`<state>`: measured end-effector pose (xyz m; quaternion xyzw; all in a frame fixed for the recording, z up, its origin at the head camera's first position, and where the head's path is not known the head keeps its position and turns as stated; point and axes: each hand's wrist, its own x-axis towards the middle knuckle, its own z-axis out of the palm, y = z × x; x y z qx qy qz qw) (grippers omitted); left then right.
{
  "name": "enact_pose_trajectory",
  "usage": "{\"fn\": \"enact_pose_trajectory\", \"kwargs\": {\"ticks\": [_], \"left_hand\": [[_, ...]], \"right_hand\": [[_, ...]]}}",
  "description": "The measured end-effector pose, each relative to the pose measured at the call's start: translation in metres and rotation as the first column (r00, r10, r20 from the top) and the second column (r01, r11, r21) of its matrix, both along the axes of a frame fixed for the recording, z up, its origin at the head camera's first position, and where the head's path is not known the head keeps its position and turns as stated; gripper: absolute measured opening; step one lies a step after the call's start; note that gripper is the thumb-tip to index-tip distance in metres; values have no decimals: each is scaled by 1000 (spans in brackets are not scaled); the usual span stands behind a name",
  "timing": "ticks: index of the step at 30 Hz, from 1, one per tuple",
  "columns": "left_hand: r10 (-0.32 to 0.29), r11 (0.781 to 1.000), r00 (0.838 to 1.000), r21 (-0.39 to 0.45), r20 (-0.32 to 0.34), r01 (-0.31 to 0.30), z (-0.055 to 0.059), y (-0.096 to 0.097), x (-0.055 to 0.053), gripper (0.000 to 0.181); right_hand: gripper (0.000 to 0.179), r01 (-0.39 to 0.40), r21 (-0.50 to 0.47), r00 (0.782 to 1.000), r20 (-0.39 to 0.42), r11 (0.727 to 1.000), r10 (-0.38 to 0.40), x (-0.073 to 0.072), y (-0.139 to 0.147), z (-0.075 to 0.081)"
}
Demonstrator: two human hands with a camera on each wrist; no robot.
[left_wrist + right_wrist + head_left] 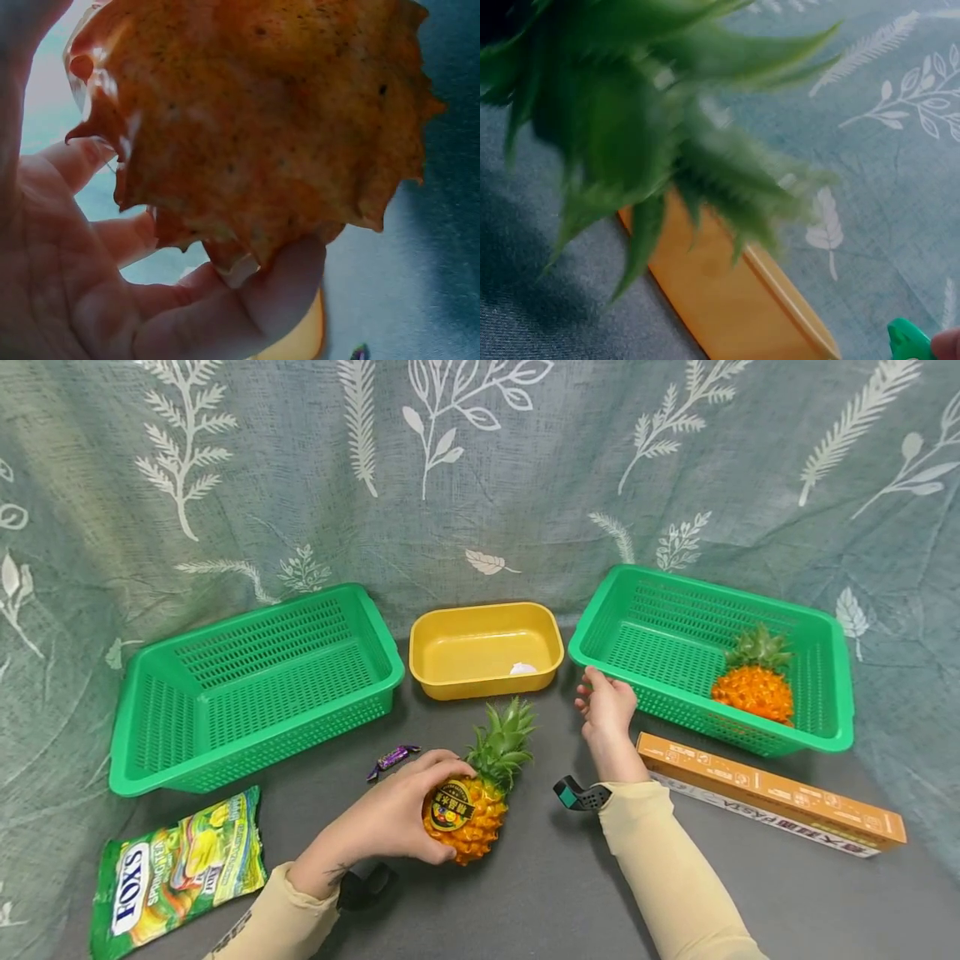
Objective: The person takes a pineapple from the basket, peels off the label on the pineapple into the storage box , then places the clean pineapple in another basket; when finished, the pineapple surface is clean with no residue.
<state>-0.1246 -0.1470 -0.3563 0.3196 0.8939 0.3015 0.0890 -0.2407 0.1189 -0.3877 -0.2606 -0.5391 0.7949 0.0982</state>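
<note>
A small orange pineapple (pixel 480 827) with a green leafy crown and a black-and-gold round label leans on the dark table. My left hand (pixel 408 810) grips it, thumb on the near side and fingers around the far side. The left wrist view shows its spiky orange underside (pixel 255 127) close up against the curled fingers. At the front left corner of the right green basket (pixel 712 714) is my right hand (pixel 609 714), fingers loosely bent; whether they touch the rim I cannot tell. The crown leaves (pixel 622 127) fill much of the right wrist view.
A second pineapple (pixel 753 693) lies in the right basket. Left stand a green basket (pixel 262 727) and a yellow tray (pixel 487 690) holding a small white thing. A wrapped purple candy (pixel 393 758), a Fox's candy bag (pixel 183 868) and a long orange box (pixel 772 789) lie nearer.
</note>
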Motion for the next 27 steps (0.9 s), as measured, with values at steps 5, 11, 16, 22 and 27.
{"fn": "enact_pose_trajectory", "kwargs": {"ticks": [5,11,16,22,27], "left_hand": [[-7,999,1000,-37,-4,6,-7,2,-2,76],[-19,999,999,-48,31,21,-9,1,-6,76],[-46,997,995,-58,87,51,-8,-1,-11,77],[-126,989,984,-58,128,134,-4,-2,-20,79],[-171,982,974,-51,148,181,-2,-2,-25,81]], "right_hand": [[7,-8,-6,1000,-3,1000,8,1,0,1],[17,-157,33,987,43,987,155,3,-2,2],[26,-440,146,897,16,886,443,9,-7,8],[22,-572,594,648,-97,566,755,22,-11,23],[35,-479,877,318,130,41,939,31,-11,32]]}}
